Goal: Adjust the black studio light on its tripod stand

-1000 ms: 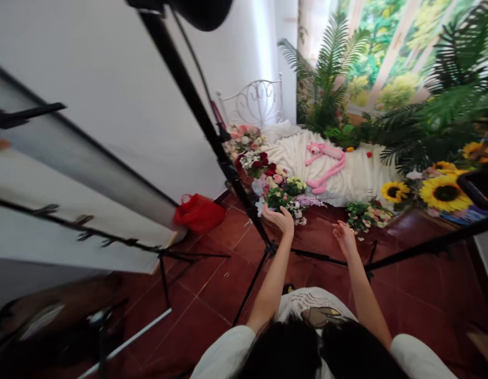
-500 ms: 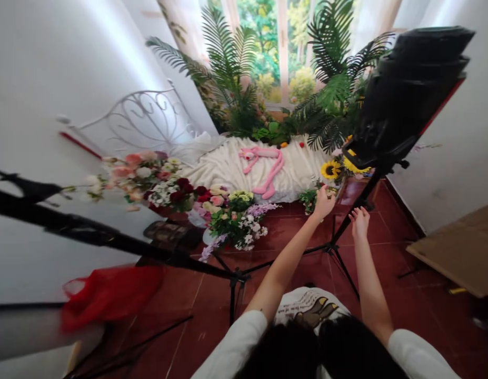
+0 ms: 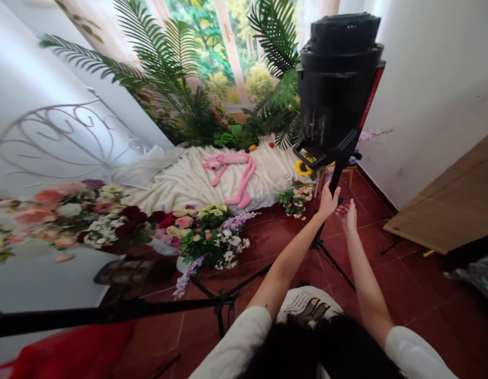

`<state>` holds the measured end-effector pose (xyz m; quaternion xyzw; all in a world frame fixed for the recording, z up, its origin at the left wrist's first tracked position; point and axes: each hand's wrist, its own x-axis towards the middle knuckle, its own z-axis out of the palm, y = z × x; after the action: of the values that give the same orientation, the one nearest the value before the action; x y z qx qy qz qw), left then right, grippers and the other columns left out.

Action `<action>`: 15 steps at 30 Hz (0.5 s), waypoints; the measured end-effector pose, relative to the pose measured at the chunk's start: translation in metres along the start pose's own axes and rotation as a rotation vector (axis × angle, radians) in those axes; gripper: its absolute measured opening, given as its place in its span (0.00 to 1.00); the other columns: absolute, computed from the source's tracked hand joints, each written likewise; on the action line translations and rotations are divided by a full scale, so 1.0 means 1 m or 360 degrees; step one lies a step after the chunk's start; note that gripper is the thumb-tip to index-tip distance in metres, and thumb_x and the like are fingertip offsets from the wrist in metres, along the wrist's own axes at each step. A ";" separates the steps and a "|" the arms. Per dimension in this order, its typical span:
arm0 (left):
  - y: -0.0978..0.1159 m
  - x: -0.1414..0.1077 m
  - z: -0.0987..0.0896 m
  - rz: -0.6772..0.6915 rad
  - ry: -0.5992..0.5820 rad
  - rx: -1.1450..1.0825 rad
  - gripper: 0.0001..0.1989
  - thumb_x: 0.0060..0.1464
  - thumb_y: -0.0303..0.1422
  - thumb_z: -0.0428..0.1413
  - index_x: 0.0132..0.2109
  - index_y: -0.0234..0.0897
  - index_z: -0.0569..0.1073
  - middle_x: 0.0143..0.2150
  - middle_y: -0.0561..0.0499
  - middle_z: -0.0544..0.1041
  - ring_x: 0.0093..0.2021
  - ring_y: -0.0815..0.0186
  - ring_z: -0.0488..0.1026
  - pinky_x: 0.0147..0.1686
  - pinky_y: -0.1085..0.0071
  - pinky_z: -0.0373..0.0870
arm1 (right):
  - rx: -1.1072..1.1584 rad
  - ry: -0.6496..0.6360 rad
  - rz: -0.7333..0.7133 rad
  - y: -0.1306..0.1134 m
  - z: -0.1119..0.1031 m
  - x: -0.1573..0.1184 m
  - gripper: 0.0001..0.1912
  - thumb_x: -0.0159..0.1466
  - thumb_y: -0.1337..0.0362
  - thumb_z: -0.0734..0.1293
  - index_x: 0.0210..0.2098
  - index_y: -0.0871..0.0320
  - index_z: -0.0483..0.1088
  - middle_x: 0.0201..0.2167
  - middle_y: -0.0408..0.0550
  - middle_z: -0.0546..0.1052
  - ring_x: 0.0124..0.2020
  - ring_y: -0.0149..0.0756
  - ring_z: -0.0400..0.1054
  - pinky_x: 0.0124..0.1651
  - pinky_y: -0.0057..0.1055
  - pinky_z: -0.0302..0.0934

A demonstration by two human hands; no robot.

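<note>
A black studio light (image 3: 334,95) stands upright on a black light stand (image 3: 337,175) ahead of me to the right. My left hand (image 3: 328,203) is wrapped round the stand's pole, below the light. Just right of the pole is my right hand (image 3: 348,216), its fingers loosely bent and apart, with nothing visible in them. It is close to a small dark knob on the pole; whether the fingertips touch it I cannot tell. The stand's lower legs (image 3: 335,266) spread over the red tiled floor.
A second black stand (image 3: 165,309) slants in from the left. Flower bunches (image 3: 212,231) line a bed with a cream blanket (image 3: 168,181) and a pink plush toy (image 3: 244,179). Palm leaves (image 3: 157,58) rise behind. A brown board (image 3: 445,210) leans at the right; red netting (image 3: 73,350) lies lower left.
My view has turned right, so the light appears nearer the middle and upright. My left hand has closed round the pole, and my right hand has come closer to it.
</note>
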<state>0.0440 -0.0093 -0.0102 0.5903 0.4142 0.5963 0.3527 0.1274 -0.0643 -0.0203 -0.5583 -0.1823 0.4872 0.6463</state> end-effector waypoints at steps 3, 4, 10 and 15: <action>-0.003 0.005 0.004 -0.0136 0.0044 -0.0043 0.26 0.63 0.52 0.46 0.57 0.37 0.64 0.55 0.39 0.72 0.58 0.58 0.69 0.62 0.57 0.61 | 0.0030 -0.0071 0.0062 -0.008 0.000 0.008 0.20 0.60 0.43 0.65 0.36 0.52 0.62 0.25 0.37 0.72 0.22 0.29 0.70 0.28 0.28 0.70; -0.005 0.006 0.005 -0.0178 0.0059 -0.0067 0.25 0.64 0.51 0.44 0.56 0.37 0.64 0.53 0.40 0.73 0.56 0.60 0.71 0.60 0.58 0.63 | 0.0026 -0.0144 0.0080 -0.010 0.002 0.009 0.19 0.60 0.44 0.66 0.36 0.52 0.63 0.25 0.38 0.72 0.23 0.30 0.71 0.28 0.28 0.70; -0.008 0.008 0.010 -0.0237 0.0172 -0.0155 0.24 0.64 0.52 0.44 0.51 0.37 0.67 0.47 0.43 0.76 0.48 0.64 0.73 0.54 0.64 0.66 | -0.0114 -0.0255 0.0234 -0.012 0.013 0.009 0.16 0.64 0.50 0.68 0.30 0.55 0.65 0.21 0.42 0.72 0.23 0.32 0.70 0.28 0.28 0.69; -0.004 0.009 0.005 -0.0146 0.0057 -0.0176 0.25 0.62 0.55 0.43 0.44 0.37 0.69 0.41 0.46 0.75 0.40 0.66 0.72 0.46 0.67 0.68 | -0.0058 -0.0369 0.0608 -0.020 0.010 0.013 0.26 0.62 0.36 0.63 0.30 0.54 0.63 0.20 0.46 0.72 0.22 0.34 0.69 0.28 0.31 0.70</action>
<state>0.0486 0.0012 -0.0105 0.5395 0.4136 0.6119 0.4043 0.1337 -0.0461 -0.0033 -0.5345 -0.1552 0.6583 0.5069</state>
